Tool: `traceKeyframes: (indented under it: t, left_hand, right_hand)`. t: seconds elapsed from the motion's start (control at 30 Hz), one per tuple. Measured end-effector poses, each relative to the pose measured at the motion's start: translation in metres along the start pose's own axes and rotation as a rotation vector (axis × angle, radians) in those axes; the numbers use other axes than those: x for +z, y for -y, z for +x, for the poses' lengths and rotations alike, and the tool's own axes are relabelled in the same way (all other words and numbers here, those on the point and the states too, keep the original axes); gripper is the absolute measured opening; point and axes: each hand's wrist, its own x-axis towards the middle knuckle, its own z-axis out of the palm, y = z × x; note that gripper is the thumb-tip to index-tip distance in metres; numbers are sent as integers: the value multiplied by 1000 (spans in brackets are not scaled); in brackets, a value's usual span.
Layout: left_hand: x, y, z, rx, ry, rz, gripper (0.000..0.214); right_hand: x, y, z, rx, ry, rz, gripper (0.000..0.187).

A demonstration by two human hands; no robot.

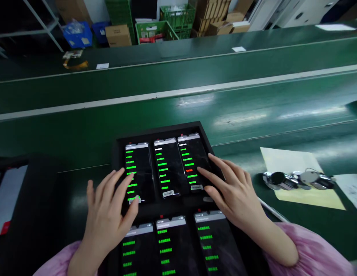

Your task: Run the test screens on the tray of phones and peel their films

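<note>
A black tray (161,134) holds several smartphones in two rows, screens lit with lists of mostly green text. Over the far-left phone (143,165) lies my left hand (106,209), fingers spread, with the index finger and thumb at its screen and holding nothing. My right hand (237,188) is open too, its index fingertip at the far-right phone (192,153), which shows one red line. Whether the fingertips press the glass I cannot tell. Between the hands sits the far-middle phone (169,165). Nearer phones (174,245) are cut off by the bottom edge.
Right of the tray, shiny metal cylinders (299,180) rest on cream paper (293,157). At left is another dark tray (37,184) with devices. A green conveyor surface (132,109) runs across behind. Farther back are green crates (155,28), a blue bin (77,36) and cardboard boxes (118,35).
</note>
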Motion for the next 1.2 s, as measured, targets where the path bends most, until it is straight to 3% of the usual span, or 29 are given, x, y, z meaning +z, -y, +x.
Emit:
traceKeyframes:
  t: [0.1, 0.37, 0.9, 1.1, 1.2]
  left_hand:
    - [-4, -12, 16, 102, 68, 22, 41]
    - [3, -34, 52, 222, 143, -43, 37]
    - [5, -38, 53, 215, 204, -29, 38]
    - [-1, -39, 51, 143, 114, -58, 41]
    - [0, -42, 49, 171, 142, -62, 38]
  right_hand:
    - [-3, 0, -2, 3, -42, 14, 38]
    - [-2, -3, -15, -43, -50, 19, 33]
    - [7, -3, -16, -41, -83, 42, 40]
    - [9, -5, -16, -68, -110, 57, 41]
    - [10, -6, -16, -83, -135, 56, 41]
